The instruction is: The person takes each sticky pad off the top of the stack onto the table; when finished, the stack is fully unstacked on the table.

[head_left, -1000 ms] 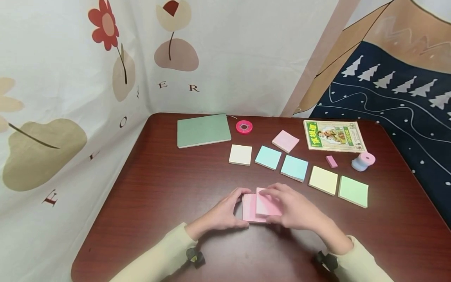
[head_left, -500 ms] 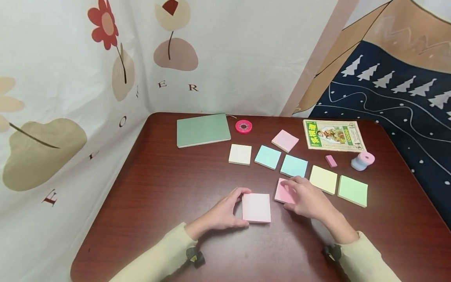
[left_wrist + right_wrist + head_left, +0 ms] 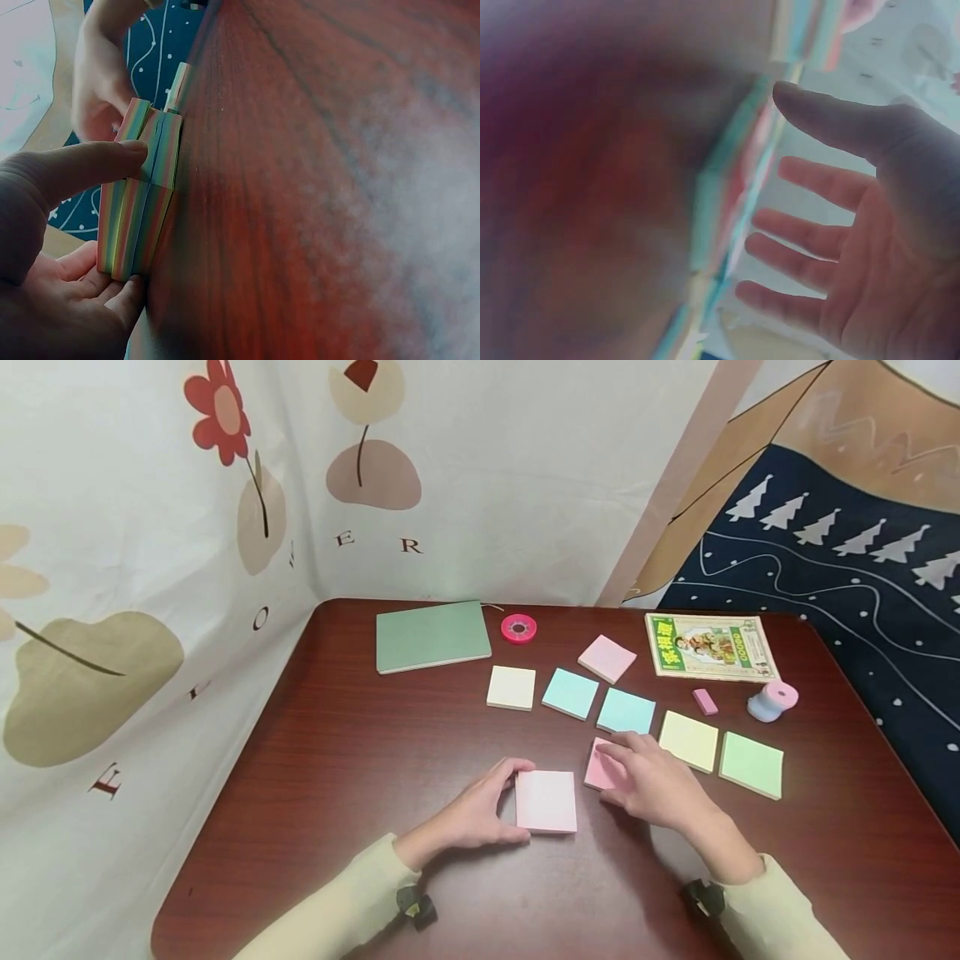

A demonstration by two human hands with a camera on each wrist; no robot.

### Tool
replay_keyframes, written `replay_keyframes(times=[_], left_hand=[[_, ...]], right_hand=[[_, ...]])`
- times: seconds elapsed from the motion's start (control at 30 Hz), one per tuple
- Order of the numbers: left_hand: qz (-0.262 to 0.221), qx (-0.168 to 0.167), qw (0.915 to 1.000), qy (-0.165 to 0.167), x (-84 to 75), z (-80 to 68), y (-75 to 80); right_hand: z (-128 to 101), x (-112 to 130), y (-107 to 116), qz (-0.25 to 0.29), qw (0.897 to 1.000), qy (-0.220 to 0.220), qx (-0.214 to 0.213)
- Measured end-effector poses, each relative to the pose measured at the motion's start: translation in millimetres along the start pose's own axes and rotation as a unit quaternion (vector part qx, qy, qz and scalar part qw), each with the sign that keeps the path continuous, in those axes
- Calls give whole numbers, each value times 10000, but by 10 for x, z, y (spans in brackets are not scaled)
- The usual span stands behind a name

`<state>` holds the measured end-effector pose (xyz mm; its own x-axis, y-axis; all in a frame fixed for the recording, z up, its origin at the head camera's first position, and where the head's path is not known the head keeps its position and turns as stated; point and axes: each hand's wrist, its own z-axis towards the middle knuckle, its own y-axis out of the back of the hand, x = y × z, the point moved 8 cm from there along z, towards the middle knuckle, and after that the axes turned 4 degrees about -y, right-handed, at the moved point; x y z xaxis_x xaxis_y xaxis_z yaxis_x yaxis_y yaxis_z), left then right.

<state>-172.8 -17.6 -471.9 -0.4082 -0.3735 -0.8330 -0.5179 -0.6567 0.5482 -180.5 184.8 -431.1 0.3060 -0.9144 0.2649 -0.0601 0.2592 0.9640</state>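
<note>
Two pink pads: left fingers clasp one, right fingers cover another

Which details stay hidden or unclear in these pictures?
- Pink pad, head view: mostly covered by the right hand.
- Table, right wrist view: blurred, no detail.
- Booklet, head view: print too small to read.
- Left hand, left wrist view: cut off by the edge.
</note>
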Motion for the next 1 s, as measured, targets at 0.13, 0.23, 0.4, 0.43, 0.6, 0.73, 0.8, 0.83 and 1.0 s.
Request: replay_keyframes(times=[0.13,0.23,0.4,0.43,0.6,0.73,0.8,0.83,1.0], left_hand=[[22,-1,10000,-9,3,-3,11],[99,2,9999,-20,9,-10,17],[252,34,9997,-45,10,-12,11],[263,39,9996,-41,11,-11,9],[280,51,9996,-1,14,-11,4],[292,24,9996,-48,5,-11,7],[308,3,9995,-75,-1,-11,11],[305,-9,9995,-81,-2,-11,12],[168,-12,9998,-67,7,-9,0]], right_hand=[[10,280,104,225,9984,504,-87],[-2,560,105,440,9924,1153,12],[-30,902,-26,610,9806,1849,235],[-31,935,-59,583,9798,1895,253],[-19,986,-199,454,9806,1879,315],[3,975,-252,400,9828,1776,320],[13,970,-259,369,9833,1762,278],[20,967,-258,352,9836,1747,259],[27,930,-236,286,9851,1675,257]])
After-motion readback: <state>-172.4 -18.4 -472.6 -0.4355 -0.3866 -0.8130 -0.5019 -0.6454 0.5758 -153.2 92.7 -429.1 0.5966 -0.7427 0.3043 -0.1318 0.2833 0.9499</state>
